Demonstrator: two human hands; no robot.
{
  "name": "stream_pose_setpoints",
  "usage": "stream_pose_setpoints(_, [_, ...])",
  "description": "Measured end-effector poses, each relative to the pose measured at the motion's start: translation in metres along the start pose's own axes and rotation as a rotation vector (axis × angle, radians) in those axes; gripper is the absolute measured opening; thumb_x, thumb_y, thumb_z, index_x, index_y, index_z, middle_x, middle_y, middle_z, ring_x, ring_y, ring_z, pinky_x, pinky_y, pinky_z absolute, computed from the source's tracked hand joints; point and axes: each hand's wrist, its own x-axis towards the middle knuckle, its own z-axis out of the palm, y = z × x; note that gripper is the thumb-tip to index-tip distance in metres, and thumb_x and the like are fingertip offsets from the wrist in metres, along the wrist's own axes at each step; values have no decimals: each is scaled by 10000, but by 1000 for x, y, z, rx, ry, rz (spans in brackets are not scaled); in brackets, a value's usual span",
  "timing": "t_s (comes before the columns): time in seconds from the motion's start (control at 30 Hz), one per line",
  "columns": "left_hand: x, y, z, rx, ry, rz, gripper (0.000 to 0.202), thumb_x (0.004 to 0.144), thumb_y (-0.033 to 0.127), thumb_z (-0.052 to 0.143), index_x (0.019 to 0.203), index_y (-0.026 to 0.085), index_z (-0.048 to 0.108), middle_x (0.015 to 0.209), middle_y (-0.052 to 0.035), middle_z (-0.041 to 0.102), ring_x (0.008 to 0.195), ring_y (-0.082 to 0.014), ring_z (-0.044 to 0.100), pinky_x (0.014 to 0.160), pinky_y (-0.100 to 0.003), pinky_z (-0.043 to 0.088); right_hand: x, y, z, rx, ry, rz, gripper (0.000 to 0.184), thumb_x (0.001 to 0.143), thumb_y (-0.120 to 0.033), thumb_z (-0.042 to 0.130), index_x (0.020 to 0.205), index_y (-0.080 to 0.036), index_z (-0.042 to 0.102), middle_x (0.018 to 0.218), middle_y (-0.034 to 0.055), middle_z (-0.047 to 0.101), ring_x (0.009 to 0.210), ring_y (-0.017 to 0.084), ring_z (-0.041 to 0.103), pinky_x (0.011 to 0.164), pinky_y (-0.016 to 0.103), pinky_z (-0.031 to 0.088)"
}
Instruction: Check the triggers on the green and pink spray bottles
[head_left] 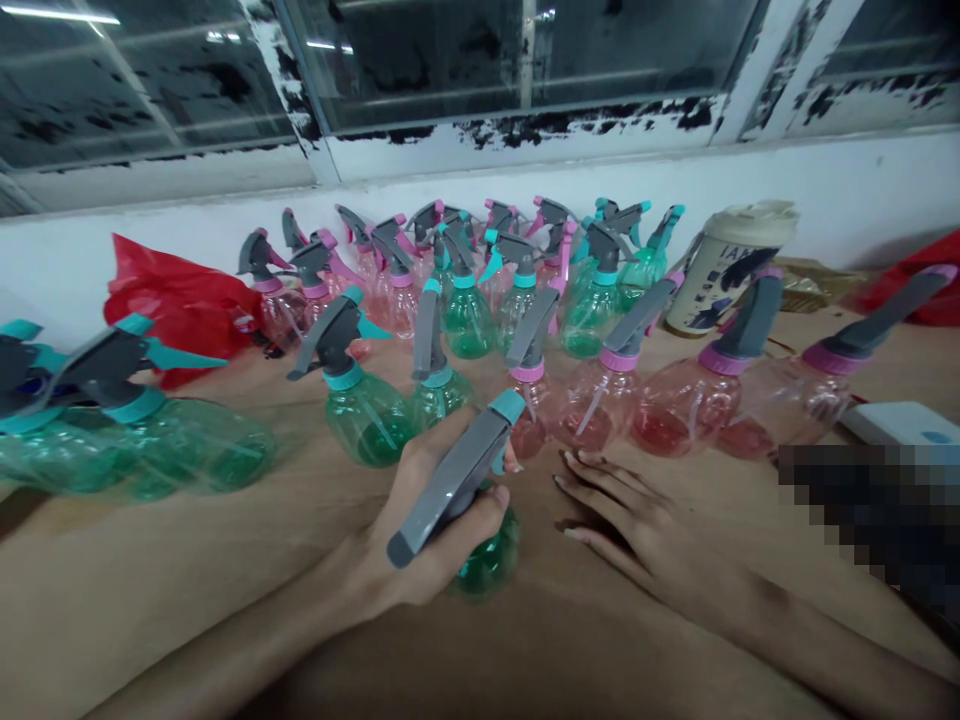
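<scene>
My left hand point(420, 530) is wrapped round a green spray bottle point(487, 560) with a grey trigger head point(450, 480) and a teal nozzle, which stands on the brown table point(187, 580). My right hand point(622, 510) lies flat on the table just right of that bottle, fingers stretched out and apart, holding nothing. Directly behind both hands stand several green spray bottles point(367, 410) and pink spray bottles point(600, 400) in rows.
More green bottles point(150, 440) stand at the left edge. A red plastic bag point(172, 300) lies at the back left by the white wall. A cream lidded cup point(727, 265) stands at the back right, and a white box point(900, 425) sits at the right.
</scene>
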Motion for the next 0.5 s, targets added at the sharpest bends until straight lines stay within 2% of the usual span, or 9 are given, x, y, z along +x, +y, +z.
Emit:
stream_pose_setpoints(0.3, [-1,-2,6,56,80,-22,74,677,204,482,697,252,429,650,16,488,557,-169,480,543,-306,456,-1,2,3,-15,6,-9,453,883,-411,477,1290,-209,482,1337,73,507,1220,238,465,1002,472,406])
stream_pose_setpoints(0.5, [-4,-3,7,71,69,-12,145,684,187,475,805,248,525,662,13,507,555,-161,490,554,-297,476,-1,4,2,34,8,-30,424,887,-390,478,1276,-222,498,1339,70,505,1236,238,447,1001,466,407])
